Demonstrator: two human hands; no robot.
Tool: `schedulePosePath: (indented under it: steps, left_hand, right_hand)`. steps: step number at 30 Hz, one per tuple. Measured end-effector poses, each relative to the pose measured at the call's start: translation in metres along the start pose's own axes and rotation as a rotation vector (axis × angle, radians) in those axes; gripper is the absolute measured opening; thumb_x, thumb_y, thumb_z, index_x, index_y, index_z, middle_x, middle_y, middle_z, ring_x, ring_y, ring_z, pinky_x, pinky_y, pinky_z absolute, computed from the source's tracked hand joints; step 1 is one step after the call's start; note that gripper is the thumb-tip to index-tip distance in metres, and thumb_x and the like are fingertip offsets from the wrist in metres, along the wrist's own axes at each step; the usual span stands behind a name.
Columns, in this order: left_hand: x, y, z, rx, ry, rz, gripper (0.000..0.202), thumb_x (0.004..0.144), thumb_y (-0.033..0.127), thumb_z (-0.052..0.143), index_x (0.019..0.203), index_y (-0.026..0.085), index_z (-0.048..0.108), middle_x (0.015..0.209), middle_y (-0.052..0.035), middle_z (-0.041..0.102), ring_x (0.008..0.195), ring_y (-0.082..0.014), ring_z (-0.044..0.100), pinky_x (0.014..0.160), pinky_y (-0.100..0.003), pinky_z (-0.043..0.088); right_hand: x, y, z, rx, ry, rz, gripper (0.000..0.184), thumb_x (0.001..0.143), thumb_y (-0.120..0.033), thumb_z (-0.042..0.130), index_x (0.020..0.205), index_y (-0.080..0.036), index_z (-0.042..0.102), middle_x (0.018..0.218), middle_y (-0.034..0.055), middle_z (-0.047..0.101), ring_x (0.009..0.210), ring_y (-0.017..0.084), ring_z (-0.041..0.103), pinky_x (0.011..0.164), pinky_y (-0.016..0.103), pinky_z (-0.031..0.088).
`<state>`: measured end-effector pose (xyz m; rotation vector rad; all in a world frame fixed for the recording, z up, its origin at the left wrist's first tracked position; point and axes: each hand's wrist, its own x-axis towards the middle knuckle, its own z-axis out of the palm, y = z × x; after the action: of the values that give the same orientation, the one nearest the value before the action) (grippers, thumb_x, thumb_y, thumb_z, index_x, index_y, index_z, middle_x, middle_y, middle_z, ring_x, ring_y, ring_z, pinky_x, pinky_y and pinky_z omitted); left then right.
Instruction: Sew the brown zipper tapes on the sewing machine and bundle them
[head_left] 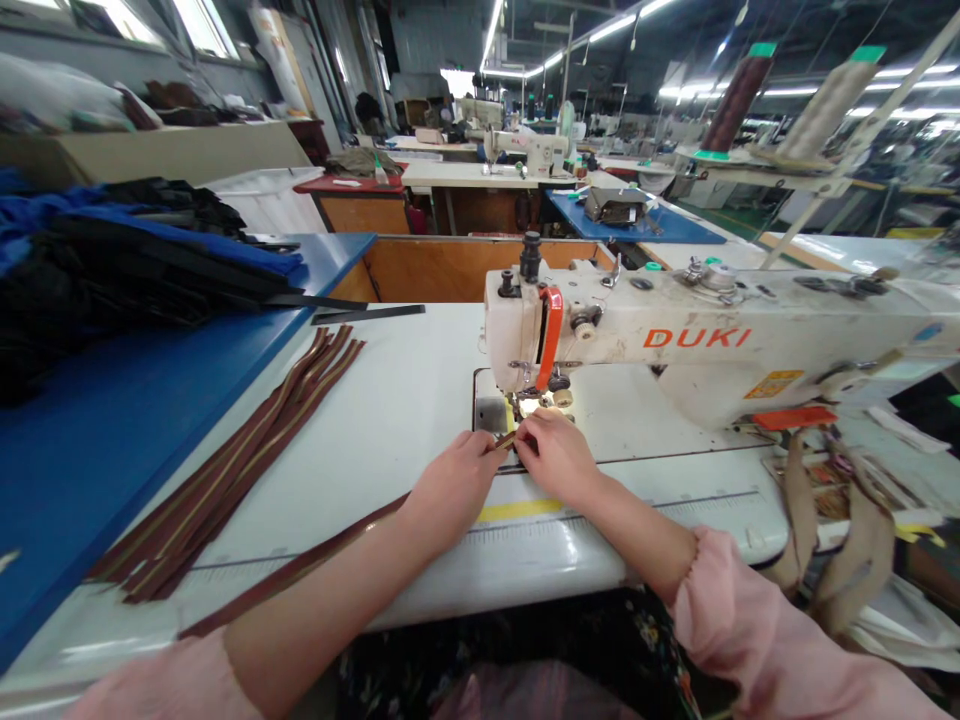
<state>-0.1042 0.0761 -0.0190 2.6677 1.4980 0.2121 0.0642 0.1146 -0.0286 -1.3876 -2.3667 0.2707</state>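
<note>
White surface (397,400) runs across in front of you. Sewing machine (637,310) stands at 1 o'clock, lit needle area (529,403) at 12. Bundle of brown strips (247,460), gold-coloured lines along them, lies flat at 10 o'clock. Your brown strip (315,562): end at 12 o'clock, just short of the needle area; length seems to trail to 9, partly behind your left forearm (352,585). Left hand (461,480): grip narrow, pinching the strip. Right hand (555,448): grip narrow, fingertips on the same strip. 2 hands, 1 strip. Step in hand looks like lining up the strip end. Next move seems to call for small, steady finger adjustments, strip flat, fingertips clear of the needle.
</note>
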Motion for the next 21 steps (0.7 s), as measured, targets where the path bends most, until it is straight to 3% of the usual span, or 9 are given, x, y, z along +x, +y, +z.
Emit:
schedulePosePath:
  steps: [7,15,21]
  left_hand:
    - [0.016,0.016,-0.009,-0.146,-0.015,0.03,0.017,0.087,0.011,0.049,0.084,0.014,0.065,0.088,-0.006,0.061,0.087,-0.0177,0.059,0.083,-0.029,0.05]
    - [0.006,0.017,0.002,-0.025,0.036,0.079,0.026,0.087,0.006,0.043,0.104,0.01,0.062,0.098,-0.01,0.059,0.093,-0.0227,0.054,0.088,-0.037,0.048]
    - [0.003,0.01,0.001,0.186,0.044,0.229,0.034,0.085,0.008,0.044,0.117,0.009,0.057,0.118,-0.012,0.059,0.112,-0.0247,0.051,0.1,-0.037,0.041]
  right_hand:
    - [0.012,0.007,-0.008,-0.099,-0.107,-0.087,0.015,0.088,-0.017,0.049,0.081,-0.016,0.062,0.086,0.0063,0.062,0.081,0.018,0.056,0.072,0.028,0.038]
    - [0.014,0.009,-0.011,-0.128,-0.1,-0.12,0.016,0.09,-0.019,0.049,0.081,-0.016,0.062,0.086,0.007,0.063,0.082,0.019,0.056,0.073,0.029,0.037]
    - [0.011,0.011,-0.002,-0.126,-0.058,-0.098,0.014,0.09,-0.019,0.049,0.086,-0.016,0.062,0.089,0.0072,0.063,0.086,0.02,0.054,0.076,0.031,0.037]
